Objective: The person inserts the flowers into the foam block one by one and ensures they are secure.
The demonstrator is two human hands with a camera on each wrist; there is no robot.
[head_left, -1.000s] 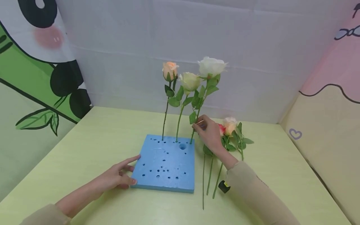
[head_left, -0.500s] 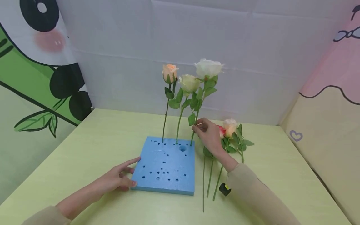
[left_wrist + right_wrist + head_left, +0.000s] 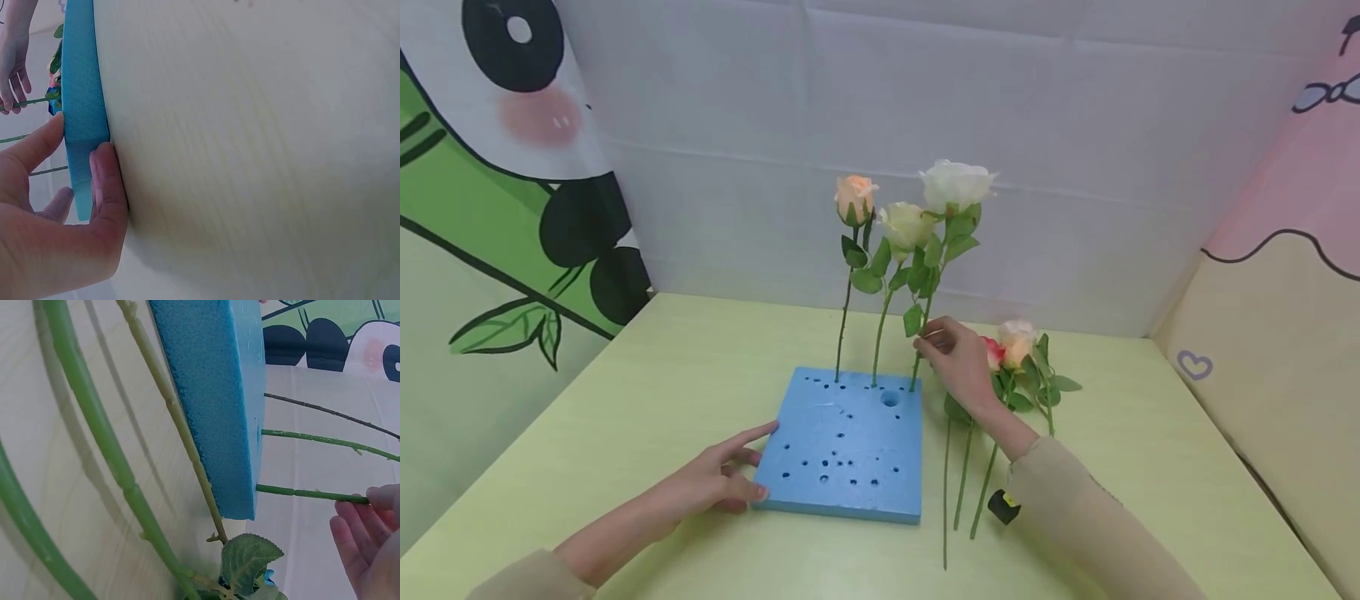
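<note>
A blue foam block (image 3: 850, 446) with many small holes lies on the table. Three artificial roses stand upright in its back row: a peach rose (image 3: 854, 200), a cream rose (image 3: 906, 225) and a white rose (image 3: 957, 185). Thumb and fingers of my right hand (image 3: 961, 362) pinch the white rose's green stem (image 3: 312, 494) a little above the foam, and the stem's lower end is sunk in the back right corner. My left hand (image 3: 715, 475) rests against the block's left side, fingers spread; in the left wrist view its fingertips (image 3: 106, 156) touch the foam's side wall.
To the right of the block lie several loose roses, with a pink-red bloom (image 3: 992, 352) and a pale peach bloom (image 3: 1018, 342), their stems pointing toward me. A small black object (image 3: 1003, 506) lies by my right sleeve. A white cloth wall (image 3: 737, 225) stands behind the table.
The white rose's head has tilted slightly left since a second ago, my right hand still on its stem. My left hand stays at the block. The whole view has shifted a little.
</note>
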